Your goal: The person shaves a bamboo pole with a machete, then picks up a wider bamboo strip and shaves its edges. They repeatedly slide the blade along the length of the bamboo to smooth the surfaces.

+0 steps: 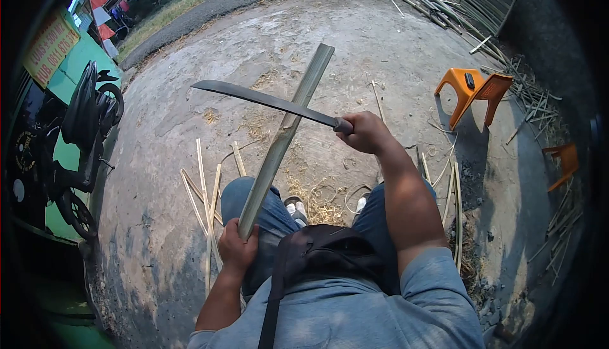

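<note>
My left hand is closed round the lower end of a long split bamboo piece, which slants up and away to the right above my left knee. In my right hand is the handle of a machete. Its long dark blade points left and crosses the upper half of the bamboo, where a pale nick shows just below the crossing. Whether blade and bamboo touch, I cannot tell. Pale shavings lie on the ground between my feet.
Thin bamboo strips lie beside both my legs. An orange chair with a small black object on it stands at the right, near piled strips. Long bamboo poles lie at the back right. A motorcycle is at the left.
</note>
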The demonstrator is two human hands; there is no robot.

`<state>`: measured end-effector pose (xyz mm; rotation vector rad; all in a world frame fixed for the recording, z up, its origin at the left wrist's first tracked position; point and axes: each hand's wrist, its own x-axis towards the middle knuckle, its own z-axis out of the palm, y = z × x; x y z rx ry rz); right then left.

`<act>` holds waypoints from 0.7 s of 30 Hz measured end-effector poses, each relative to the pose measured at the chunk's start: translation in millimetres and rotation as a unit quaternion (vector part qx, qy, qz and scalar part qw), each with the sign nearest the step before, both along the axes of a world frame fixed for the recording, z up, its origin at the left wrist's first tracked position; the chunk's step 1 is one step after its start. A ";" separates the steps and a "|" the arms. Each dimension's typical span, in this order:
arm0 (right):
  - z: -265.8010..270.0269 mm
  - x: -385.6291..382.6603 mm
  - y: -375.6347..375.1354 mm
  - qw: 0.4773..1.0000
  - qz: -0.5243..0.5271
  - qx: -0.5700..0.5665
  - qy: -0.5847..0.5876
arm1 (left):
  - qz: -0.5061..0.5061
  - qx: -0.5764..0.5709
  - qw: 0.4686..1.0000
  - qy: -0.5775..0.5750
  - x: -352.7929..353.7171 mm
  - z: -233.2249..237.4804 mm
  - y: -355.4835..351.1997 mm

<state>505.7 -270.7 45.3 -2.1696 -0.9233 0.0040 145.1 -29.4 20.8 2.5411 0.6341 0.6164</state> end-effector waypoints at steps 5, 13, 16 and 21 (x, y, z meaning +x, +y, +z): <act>1.6 9.8 -4.0 0.992 -0.045 -0.011 0.118 | 0.000 -0.011 1.000 0.006 -0.8 1.2 2.1; 33.3 -41.2 18.2 0.976 0.029 -0.213 -0.016 | 0.014 0.002 1.000 0.028 2.1 4.3 -2.2; 30.0 -33.7 15.9 0.974 -0.001 -0.225 -0.024 | 0.009 0.015 0.999 0.030 3.1 6.1 -2.3; -4.5 -0.2 9.2 0.991 -0.103 -0.084 0.000 | 0.006 -0.006 1.000 0.021 1.8 3.8 -1.4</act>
